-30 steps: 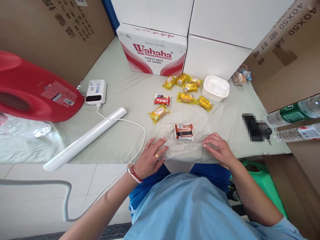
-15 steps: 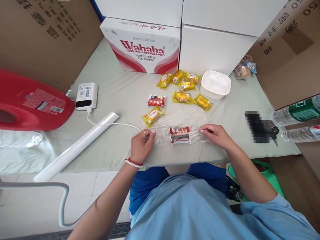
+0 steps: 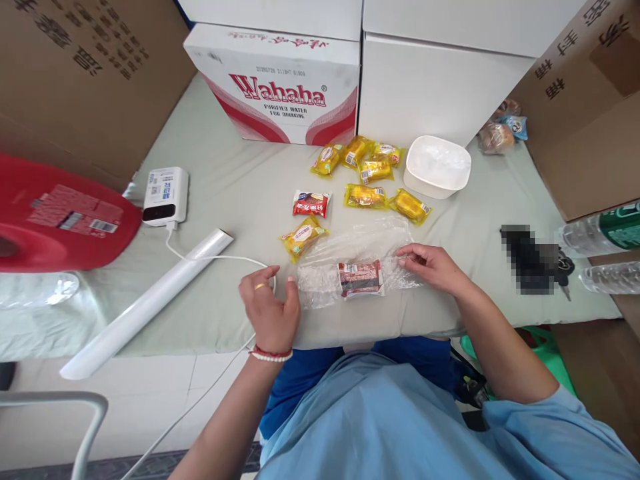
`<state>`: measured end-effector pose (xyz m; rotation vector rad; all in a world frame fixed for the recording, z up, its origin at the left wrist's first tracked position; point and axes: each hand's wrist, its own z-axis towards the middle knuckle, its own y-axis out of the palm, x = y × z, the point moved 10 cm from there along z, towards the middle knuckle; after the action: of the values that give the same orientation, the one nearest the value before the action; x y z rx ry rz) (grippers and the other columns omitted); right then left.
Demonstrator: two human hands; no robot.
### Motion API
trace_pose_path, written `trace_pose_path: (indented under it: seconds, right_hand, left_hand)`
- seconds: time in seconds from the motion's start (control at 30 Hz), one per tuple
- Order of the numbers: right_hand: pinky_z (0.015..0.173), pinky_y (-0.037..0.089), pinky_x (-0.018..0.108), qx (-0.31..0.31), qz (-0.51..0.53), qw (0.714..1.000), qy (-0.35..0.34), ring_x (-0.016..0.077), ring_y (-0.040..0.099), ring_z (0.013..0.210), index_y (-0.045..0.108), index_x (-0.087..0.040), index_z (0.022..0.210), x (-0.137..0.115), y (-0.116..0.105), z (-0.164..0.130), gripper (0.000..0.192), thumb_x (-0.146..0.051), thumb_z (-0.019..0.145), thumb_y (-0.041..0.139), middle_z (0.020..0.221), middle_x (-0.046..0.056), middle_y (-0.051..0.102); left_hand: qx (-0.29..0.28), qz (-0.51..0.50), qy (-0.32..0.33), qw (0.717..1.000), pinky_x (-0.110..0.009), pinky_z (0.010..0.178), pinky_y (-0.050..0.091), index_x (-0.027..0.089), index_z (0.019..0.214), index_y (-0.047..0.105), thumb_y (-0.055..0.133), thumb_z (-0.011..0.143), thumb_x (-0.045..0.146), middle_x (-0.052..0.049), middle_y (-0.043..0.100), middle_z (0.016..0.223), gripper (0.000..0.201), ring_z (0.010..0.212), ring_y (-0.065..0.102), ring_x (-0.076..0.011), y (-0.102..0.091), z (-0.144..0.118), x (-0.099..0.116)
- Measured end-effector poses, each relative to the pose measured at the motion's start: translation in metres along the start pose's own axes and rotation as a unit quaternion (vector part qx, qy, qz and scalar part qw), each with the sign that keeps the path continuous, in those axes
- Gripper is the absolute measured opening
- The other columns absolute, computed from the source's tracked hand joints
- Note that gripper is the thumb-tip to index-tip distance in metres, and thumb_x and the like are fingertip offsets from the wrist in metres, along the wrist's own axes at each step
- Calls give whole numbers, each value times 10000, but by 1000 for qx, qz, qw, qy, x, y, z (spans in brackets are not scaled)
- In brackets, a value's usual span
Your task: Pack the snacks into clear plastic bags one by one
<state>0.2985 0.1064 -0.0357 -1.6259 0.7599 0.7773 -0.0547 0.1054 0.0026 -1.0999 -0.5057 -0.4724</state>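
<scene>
Across the bench (image 3: 240, 200), covered in creased pale cloth, lies thin, crinkly clear film (image 3: 370, 237) with a flat, rectangular brown packet (image 3: 361, 280) amid it. The right hand (image 3: 433, 267) pinches the film's right side; the left hand (image 3: 270, 310), thumb and fingers spread, hovers just beside its left edge. Glossy, pillow-shaped yellow packets (image 3: 367, 196) lie beyond.

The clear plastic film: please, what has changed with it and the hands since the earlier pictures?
The near edge of the film is now folded away from the person, over the brown packet. The left hand has let go and moved left. The right hand stays at the film's right edge; the red packet is unmoved.
</scene>
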Motion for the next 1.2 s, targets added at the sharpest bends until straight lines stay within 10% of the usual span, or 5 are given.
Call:
trace_pose_path:
  seconds: [0.13, 0.3, 0.5, 0.7, 1.2]
  right_hand:
    - [678, 468, 301, 78, -106, 990, -56, 173, 597, 712, 739, -182, 1045, -24, -22, 15, 285, -402, 967, 577, 886, 58, 689]
    - [891, 482, 384, 30, -251, 952, -173, 266, 614, 999, 710, -158, 1165, -79, 9, 56, 269, -288, 998, 545, 1083, 121, 706]
    - [935, 435, 412, -80, -395, 906, -132, 359, 544, 1152, 654, -93, 1303, -82, 65, 110, 468, -353, 917, 704, 1155, 191, 692]
    - [723, 371, 265, -147, -304, 935, -110, 198, 599, 839, 765, -156, 968, -84, 67, 121, 125, -170, 897, 664, 838, 53, 703]
    - [752, 489, 268, -104, -264, 920, -269, 185, 634, 872, 653, -282, 1361, -105, 99, -17, 376, -211, 1029, 492, 1099, 73, 681]
  left_hand:
    - [113, -4, 186, 976, -466, 909, 462, 241, 1157, 644, 631, 872, 133, -102, 614, 1033, 305, 1042, 576, -279, -39, -38, 64]
    - [-47, -37, 335, 940, -439, 896, 399, 334, 1337, 607, 601, 900, 145, -30, 761, 1062, 476, 1018, 656, -241, -2, -69, 125]
    - [-163, 14, 280, 946, -460, 911, 384, 248, 1340, 643, 500, 978, 188, -81, 739, 1284, 393, 1198, 615, -287, 60, -48, 115]
    - [-147, 66, 266, 950, -455, 861, 407, 276, 1249, 693, 546, 950, 219, -114, 694, 1249, 338, 1123, 562, -302, 59, -43, 110]
    - [-176, -30, 284, 942, -381, 761, 477, 252, 1104, 726, 506, 985, 164, -64, 730, 875, 266, 852, 653, -221, 45, -56, 93]
